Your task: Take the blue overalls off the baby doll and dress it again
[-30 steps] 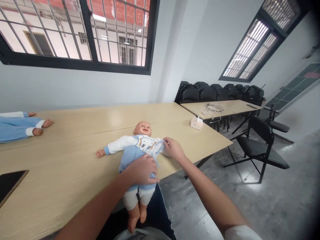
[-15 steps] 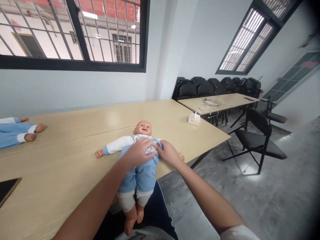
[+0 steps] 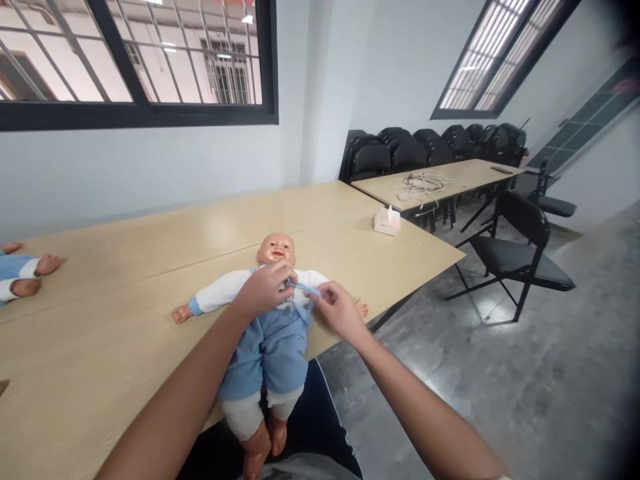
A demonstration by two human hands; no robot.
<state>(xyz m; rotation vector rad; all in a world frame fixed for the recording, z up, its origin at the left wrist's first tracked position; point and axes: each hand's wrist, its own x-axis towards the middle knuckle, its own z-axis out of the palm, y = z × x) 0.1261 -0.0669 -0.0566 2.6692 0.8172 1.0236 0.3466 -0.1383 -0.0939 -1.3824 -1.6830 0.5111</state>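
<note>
Doll point(image 3: 273, 347) supine on the table point(image 3: 125, 333), under both hands, its legs hanging over the near edge. The left hand point(image 3: 265, 288) sits at the doll's collar with the fingers curled shut on 1 end of a thin blue strap point(image 3: 303, 287). The right hand point(image 3: 336, 308), just beside it, pinches the other end between thumb and forefinger. The strap runs taut between the 2 hands, and the left hand hides the doll's neck and upper chest.

Beyond the right hand stands a tissue box point(image 3: 386, 222). Further off are a folding chair point(image 3: 517, 257) and a tangle of cables point(image 3: 424, 181) on another table. Well to the left of the left hand show the feet of a 2nd doll point(image 3: 25, 275).

Against 0.5 s ago, the left hand is higher, at the collar rather than mid-chest, and the hands are apart, with the strap drawn out between them. 1.0 s ago the left hand lay flat on the belly.

The doll has a glossy moulded head, a soft blue romper and white sleeves. The table is pale wood-grain laminate.
</note>
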